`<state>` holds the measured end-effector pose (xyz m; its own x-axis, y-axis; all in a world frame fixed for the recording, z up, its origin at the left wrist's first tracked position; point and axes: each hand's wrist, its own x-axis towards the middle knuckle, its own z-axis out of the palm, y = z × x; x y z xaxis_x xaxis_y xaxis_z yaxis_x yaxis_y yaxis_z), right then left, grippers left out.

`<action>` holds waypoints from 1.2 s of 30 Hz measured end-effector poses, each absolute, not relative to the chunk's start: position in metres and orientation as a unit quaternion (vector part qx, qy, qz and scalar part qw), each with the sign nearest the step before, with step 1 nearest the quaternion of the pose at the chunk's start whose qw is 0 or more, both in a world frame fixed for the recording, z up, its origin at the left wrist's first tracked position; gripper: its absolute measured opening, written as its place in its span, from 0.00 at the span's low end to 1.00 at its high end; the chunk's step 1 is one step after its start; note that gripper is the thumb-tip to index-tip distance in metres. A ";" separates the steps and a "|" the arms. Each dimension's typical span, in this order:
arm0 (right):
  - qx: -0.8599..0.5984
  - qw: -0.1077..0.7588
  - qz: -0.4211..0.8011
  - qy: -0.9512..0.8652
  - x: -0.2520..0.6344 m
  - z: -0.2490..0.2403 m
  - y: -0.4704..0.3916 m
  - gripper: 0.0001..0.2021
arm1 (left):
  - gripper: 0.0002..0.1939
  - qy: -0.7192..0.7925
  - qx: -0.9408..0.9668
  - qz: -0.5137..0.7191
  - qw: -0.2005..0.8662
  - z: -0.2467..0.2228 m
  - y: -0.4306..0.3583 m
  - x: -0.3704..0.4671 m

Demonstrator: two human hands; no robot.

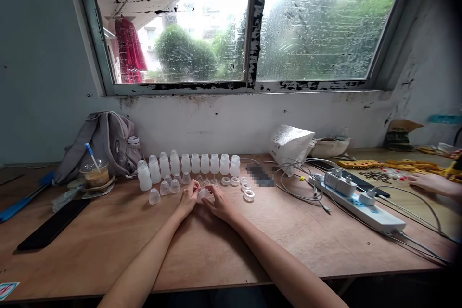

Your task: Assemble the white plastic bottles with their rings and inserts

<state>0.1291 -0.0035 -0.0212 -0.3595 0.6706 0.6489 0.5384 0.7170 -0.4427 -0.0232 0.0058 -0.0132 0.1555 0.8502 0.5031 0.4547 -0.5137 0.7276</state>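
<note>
Left hand (188,198): fingers narrow, tips closed on a small translucent plastic piece (204,194). Right hand (218,200): fingers curled, tips against the opposite side of the same piece, which lies low between the two hands, just above the brown wooden tabletop (202,255); its exact form is too small to tell. Just beyond the fingertips: small clear, pointed teats (206,181), standing. Left of the fingers: clear plastic domed caps (154,196), loosely grouped. Right of the fingers: white plastic rings (249,195), lying flat. Behind all these: a row of frosted white bottles (205,163), upright, those at the left end topped with domes, the rest uncovered. Farther right: a blurred dark item (260,175), grey cables (298,195), a white power strip (361,208) with plugs, a white crinkled package (290,147); at the far right, another person's hand (433,185) near yellow pieces (415,167). Farther left: a lidded clear cup of brown drink (94,173) with straw, a black flat slab (54,225), a grey backpack (103,147).
</note>
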 end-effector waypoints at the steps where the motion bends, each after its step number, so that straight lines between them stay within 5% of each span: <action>1: -0.362 0.442 0.079 -0.817 0.129 -0.020 -0.004 0.11 | 0.05 0.441 0.721 0.480 0.236 -0.012 0.005 -0.022; 5: -0.398 0.474 0.097 -0.780 0.129 -0.018 -0.003 0.05 | 0.08 0.432 0.672 0.492 0.346 -0.011 -0.001 -0.014; 18: -0.484 0.446 0.089 -0.747 0.136 -0.017 0.007 0.05 | 0.11 0.443 0.646 0.482 0.393 -0.008 -0.010 0.000; 31: -0.527 0.411 0.066 -0.741 0.131 -0.011 0.003 0.07 | 0.12 0.469 0.693 0.451 0.310 0.001 -0.019 -0.001; 36: -0.507 0.438 0.078 -0.738 0.136 -0.009 -0.003 0.09 | 0.10 0.435 0.767 0.438 0.172 0.004 -0.028 -0.002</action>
<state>0.1360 -0.0031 -0.0092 -0.1012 0.8169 0.5678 0.6800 0.4734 -0.5599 -0.0015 -0.0277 0.0036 0.2362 0.8192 0.5226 0.5171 -0.5613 0.6461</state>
